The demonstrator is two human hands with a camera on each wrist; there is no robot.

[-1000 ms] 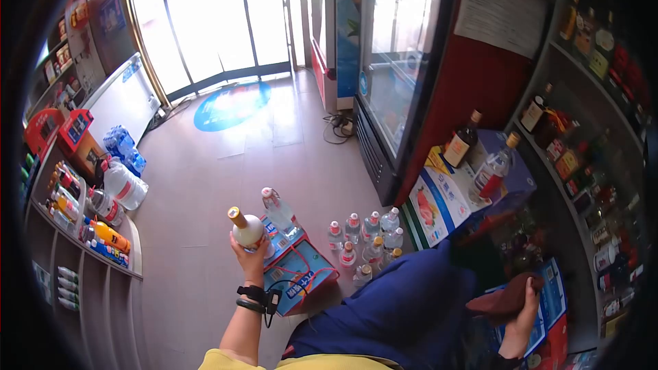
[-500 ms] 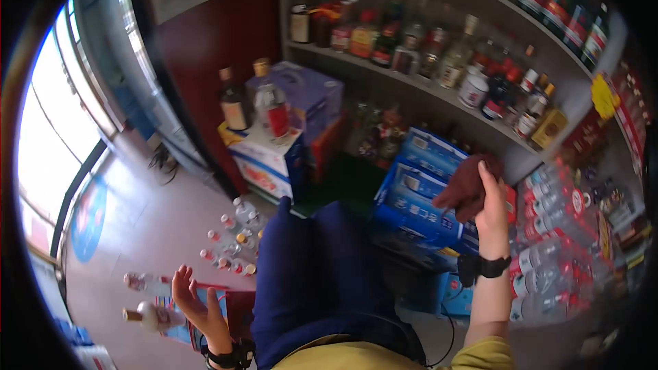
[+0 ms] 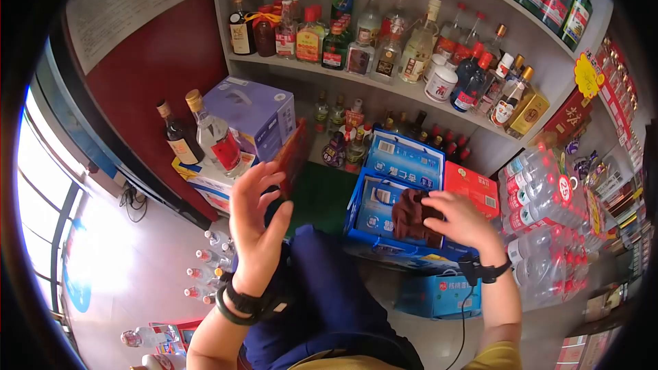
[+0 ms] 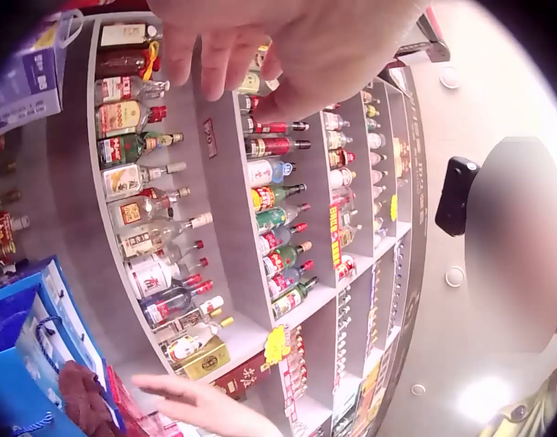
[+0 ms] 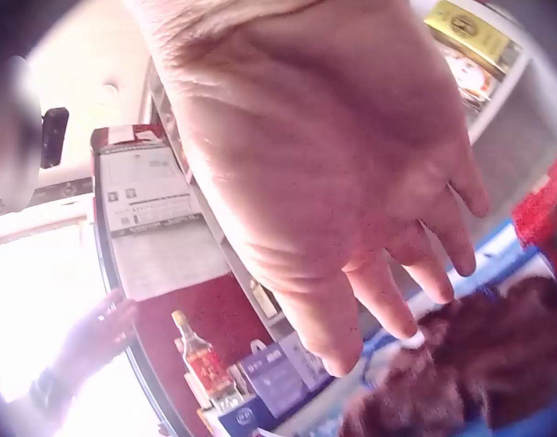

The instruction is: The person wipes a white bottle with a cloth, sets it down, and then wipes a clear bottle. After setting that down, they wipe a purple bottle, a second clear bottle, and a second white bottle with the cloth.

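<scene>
A crumpled brown cloth lies on top of a blue carton. My right hand is just over the cloth's right side, fingers extended and loose. In the right wrist view the palm faces the camera, with the cloth below the fingertips. My left hand is raised with spread fingers and holds nothing. Beyond it, a clear bottle with a red label and a dark bottle stand on a white box. At lower left, a white bottle is partly cut off by the frame edge.
Shelves of liquor bottles run along the back. A purple box stands beside the two bottles. Shrink-wrapped plastic bottles are stacked at right. Several small clear bottles stand on the floor at left, near a light-blue box across the legs.
The head view has turned right toward the shelves. My left hand has let go of the white bottle and risen. My right hand has released the brown cloth onto the blue carton.
</scene>
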